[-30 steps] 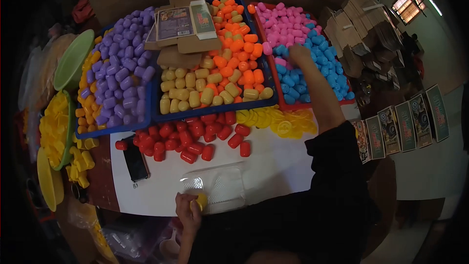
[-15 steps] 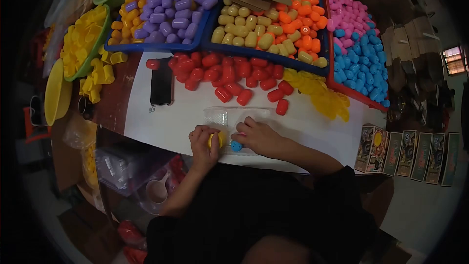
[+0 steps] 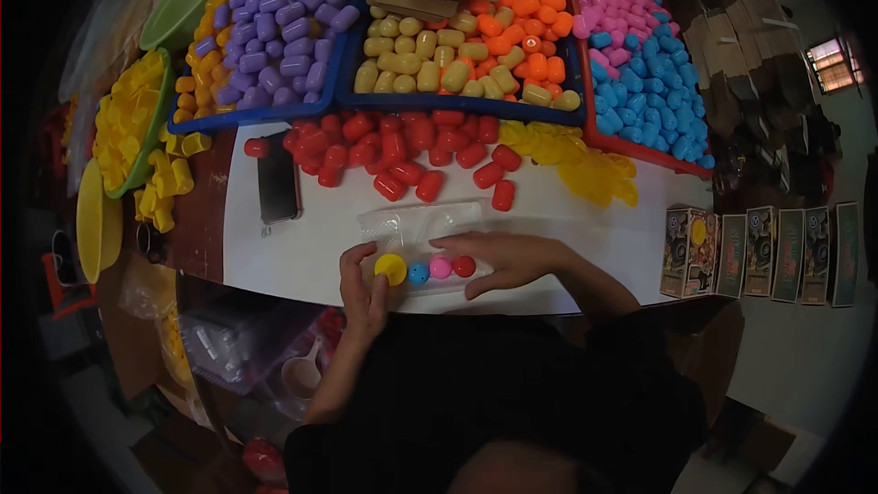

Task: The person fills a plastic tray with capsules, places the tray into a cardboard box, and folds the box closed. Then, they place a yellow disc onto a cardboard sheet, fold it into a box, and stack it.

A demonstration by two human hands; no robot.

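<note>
A clear plastic blister tray (image 3: 373, 225) lies near the front edge of the white table surface. In its near side sit a yellow round piece (image 3: 390, 269), a blue capsule (image 3: 418, 273), a pink capsule (image 3: 441, 267) and a red capsule (image 3: 465, 266), side by side in a row. My left hand (image 3: 362, 291) is at the left end, thumb and forefinger apart around the yellow piece's left side. At the right end, my right hand (image 3: 508, 261) is spread with its fingers and thumb on either side of the red capsule.
Red capsules (image 3: 393, 146) are heaped behind the tray, beside a black phone (image 3: 279, 178) and flat yellow pieces (image 3: 585, 169). Blue bins (image 3: 343, 102) and a red bin (image 3: 640, 152) of coloured capsules line the back. Printed boxes (image 3: 759, 252) stand right.
My right hand has moved right and spread, uncovering the pink and red capsules. My left hand has loosened from the yellow piece. The camera view has shifted.
</note>
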